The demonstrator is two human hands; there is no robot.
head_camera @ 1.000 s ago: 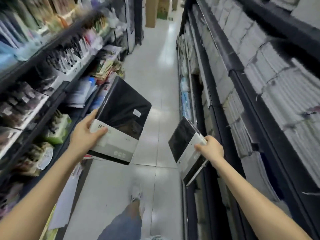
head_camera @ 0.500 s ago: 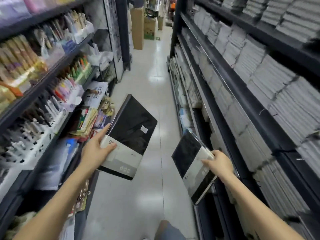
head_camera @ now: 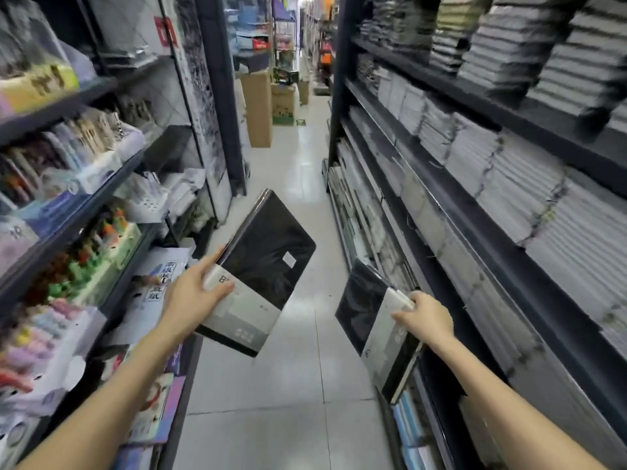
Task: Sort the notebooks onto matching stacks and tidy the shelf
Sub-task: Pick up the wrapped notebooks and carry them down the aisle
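My left hand [head_camera: 193,295] grips a large black notebook with a grey-white band [head_camera: 264,266] by its near left corner, holding it tilted over the aisle floor. A second black notebook with the same pale band [head_camera: 371,320] is held by my right hand [head_camera: 425,318] at its upper right edge. That notebook stands on edge, close against the front of the dark shelf unit on the right [head_camera: 475,225], whose levels carry rows of stacked white-edged notebooks [head_camera: 529,205].
The left shelf unit [head_camera: 112,174] holds pens, markers and packets, with printed booklets [head_camera: 159,279] jutting into the aisle. Cardboard boxes [head_camera: 258,110] stand far down the tiled aisle [head_camera: 288,385]. Blue-edged notebooks [head_camera: 410,432] fill the low right shelf.
The view has tilted upward and moved along the aisle. Both hands keep the same hold on their notebooks; the right notebook stays beside the right shelf front.
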